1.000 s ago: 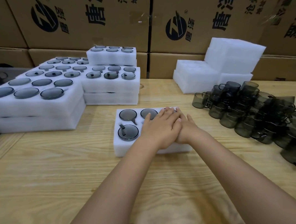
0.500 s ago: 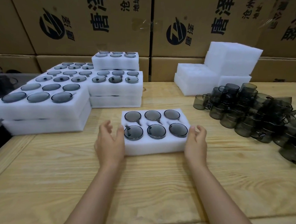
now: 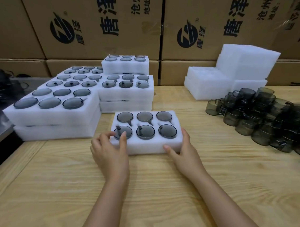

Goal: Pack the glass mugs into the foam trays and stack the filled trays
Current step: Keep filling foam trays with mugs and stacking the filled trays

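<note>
Even, soft indoor light, faint shadows, slight overall blur, wide-angle bending at edges.

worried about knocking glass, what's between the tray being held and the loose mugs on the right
In the head view, only bare tabletop lies between the filled tray and the loose mugs, besides the right hand gripping the tray's right end.
</note>
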The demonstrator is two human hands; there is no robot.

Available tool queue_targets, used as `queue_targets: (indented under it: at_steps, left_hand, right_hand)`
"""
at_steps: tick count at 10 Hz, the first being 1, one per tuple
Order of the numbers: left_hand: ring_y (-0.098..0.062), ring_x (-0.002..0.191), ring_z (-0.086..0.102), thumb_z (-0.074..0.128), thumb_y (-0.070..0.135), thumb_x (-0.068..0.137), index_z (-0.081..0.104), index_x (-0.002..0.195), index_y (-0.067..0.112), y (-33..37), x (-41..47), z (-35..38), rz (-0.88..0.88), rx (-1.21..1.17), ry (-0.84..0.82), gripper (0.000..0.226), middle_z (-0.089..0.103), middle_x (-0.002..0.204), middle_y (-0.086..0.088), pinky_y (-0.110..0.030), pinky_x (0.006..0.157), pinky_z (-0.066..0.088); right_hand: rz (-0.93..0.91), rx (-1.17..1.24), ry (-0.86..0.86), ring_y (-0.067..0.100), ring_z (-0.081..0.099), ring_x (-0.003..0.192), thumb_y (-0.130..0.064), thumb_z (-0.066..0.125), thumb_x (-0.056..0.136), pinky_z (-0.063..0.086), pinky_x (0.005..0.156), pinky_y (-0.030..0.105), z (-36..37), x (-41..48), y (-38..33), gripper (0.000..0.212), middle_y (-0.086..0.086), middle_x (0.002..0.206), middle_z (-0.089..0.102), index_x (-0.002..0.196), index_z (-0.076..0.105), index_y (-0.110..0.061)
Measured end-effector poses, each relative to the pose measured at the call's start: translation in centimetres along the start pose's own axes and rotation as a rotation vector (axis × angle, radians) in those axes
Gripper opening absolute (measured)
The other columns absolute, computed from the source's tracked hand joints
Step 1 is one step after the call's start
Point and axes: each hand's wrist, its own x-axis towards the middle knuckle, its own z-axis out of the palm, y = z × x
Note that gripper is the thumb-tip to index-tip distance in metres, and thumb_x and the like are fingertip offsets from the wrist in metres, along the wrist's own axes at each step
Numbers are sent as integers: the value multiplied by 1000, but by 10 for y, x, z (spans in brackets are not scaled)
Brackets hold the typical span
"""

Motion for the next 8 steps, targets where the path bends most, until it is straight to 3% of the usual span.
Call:
queue_targets:
  at_steps: [1,2,3,4,5,6,7,8]
  left_hand:
    - [-28,103,49,64,27,89,57,97,10,-4,6,3,-25,-70,19,21,39,108,-4,-23,79,29]
    - [-30,103,48,54,27,95,58,98,6,-8,13,5,-41,-55,48,21,42,113,-11,-27,81,31]
    - [-29,116,45,48,23,96,58,105,6,-12,18,7,-39,-55,45,21,42,127,-11,-28,88,33]
    - [-24,133,36,45,22,97,51,128,9,-16,23,9,-59,-31,-20,34,29,152,-3,-34,99,33]
    - [-16,137,32,43,23,98,41,141,15,-19,26,10,-55,-30,-84,44,15,159,6,-28,95,32]
    - [-7,132,30,43,23,98,41,142,17,-18,26,9,-60,-34,-94,44,13,160,9,-21,86,27]
    - [-12,133,33,45,21,98,41,142,16,-20,28,10,-77,-45,-110,45,13,160,7,-24,91,31]
    - [-22,140,27,48,17,96,44,138,9,-13,24,6,-63,-67,-59,43,16,158,-4,-33,109,30]
  right_hand:
    - [-9,-17,-22,24,49,120,-44,63,84,41,100,41,11,8,-8,82,-5,135,52,147,14,-25]
    - [-10,-17,-47,26,50,120,-42,63,85,41,99,40,21,21,-17,79,-3,134,53,146,17,-23]
    - [-20,-51,-73,28,48,122,-42,61,87,41,99,40,36,35,-27,80,0,138,49,147,14,-20]
    - [-19,-92,-99,29,46,125,-40,58,89,37,103,42,54,51,-38,80,3,144,44,148,10,-17]
    - [13,-122,-98,28,44,127,-39,57,90,32,107,44,64,63,-44,78,5,145,43,149,9,-16]
    - [21,-138,-77,28,45,126,-41,57,90,32,107,44,66,63,-41,78,4,144,44,149,10,-18]
    - [-13,-132,-44,29,48,121,-43,58,89,36,103,43,69,63,-35,80,1,141,48,149,10,-21]
    - [27,0,-44,24,44,127,-38,61,87,35,106,40,65,62,-31,93,0,145,42,150,-5,-21]
